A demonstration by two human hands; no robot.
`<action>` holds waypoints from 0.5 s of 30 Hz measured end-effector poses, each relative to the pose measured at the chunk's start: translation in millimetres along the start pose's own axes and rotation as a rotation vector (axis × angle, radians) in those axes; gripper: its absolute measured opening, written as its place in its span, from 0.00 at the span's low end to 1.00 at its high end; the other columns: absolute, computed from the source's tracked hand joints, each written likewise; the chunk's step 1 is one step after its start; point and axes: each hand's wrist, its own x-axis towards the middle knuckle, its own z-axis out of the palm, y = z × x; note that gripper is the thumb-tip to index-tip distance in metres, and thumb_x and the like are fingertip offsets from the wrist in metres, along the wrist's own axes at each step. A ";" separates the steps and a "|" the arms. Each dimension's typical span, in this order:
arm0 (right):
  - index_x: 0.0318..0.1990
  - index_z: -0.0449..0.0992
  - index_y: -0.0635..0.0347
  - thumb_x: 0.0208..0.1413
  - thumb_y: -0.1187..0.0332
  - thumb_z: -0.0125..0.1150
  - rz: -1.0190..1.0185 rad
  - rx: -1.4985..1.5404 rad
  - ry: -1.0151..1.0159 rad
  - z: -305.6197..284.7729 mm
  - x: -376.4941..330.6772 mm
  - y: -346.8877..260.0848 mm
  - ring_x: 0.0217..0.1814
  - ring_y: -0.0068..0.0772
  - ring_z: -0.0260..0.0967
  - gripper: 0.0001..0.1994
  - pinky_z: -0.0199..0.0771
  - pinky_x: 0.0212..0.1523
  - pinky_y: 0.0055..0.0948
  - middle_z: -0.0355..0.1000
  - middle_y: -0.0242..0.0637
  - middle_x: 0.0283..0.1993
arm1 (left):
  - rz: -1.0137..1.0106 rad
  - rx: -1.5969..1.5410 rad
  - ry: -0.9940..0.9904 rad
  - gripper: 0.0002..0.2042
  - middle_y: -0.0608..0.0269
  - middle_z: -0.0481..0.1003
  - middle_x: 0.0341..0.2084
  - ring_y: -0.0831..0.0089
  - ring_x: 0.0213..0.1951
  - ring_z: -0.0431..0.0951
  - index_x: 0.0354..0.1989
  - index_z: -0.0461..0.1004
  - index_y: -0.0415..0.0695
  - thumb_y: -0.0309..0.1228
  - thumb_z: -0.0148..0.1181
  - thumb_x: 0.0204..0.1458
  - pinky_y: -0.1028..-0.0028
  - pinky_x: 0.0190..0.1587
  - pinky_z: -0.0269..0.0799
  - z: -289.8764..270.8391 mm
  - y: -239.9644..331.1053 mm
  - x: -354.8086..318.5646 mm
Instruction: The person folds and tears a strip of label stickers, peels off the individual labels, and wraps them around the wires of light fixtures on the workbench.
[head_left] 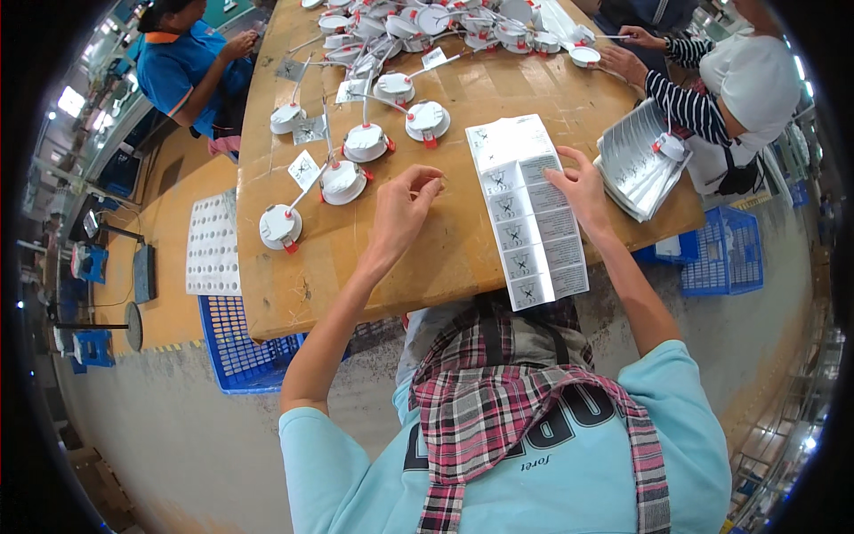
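A sheet of silver-white labels lies at the table's front edge, its lower end hanging over. My right hand pinches its right side, the thumb on top. Left of the sheet, my left hand is raised over the table with thumb and fingers drawn together. Whether a small label is between its fingertips cannot be made out. Closest to that hand is a round white downlight with a label on its cable. Other downlights with red clips stand around it, among them one downlight and another downlight.
A pile of downlights covers the table's far end. At right lies a fanned stack of label sheets with a downlight on top. Blue crates stand on the floor. One co-worker is at left, another at right handling a downlight.
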 end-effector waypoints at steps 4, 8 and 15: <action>0.57 0.64 0.70 0.51 0.68 0.63 -0.116 -0.269 0.072 0.6 6.8 1.7 0.25 0.22 0.70 0.26 0.67 0.28 0.24 0.76 0.39 0.24 | 0.235 0.450 0.092 0.15 0.51 0.75 0.44 0.61 0.47 0.75 0.48 0.72 0.36 0.24 0.56 0.51 0.66 0.50 0.70 14.7 10.2 16.5; 0.57 0.64 0.68 0.52 0.64 0.63 -0.091 -0.424 0.107 5.2 1.6 -5.1 0.22 0.30 0.68 0.28 0.66 0.28 0.31 0.71 0.38 0.19 | 0.518 0.783 0.162 0.21 0.53 0.63 0.59 0.55 0.63 0.59 0.54 0.68 0.43 0.25 0.59 0.49 0.59 0.63 0.54 25.8 -6.6 48.5; 0.59 0.63 0.63 0.53 0.61 0.63 -0.006 -0.687 0.088 6.3 0.7 -19.1 0.25 0.38 0.72 0.29 0.69 0.30 0.38 0.72 0.40 0.21 | 0.493 0.911 0.238 0.20 0.55 0.62 0.60 0.57 0.65 0.56 0.54 0.67 0.38 0.26 0.57 0.51 0.60 0.68 0.47 32.6 -17.9 81.1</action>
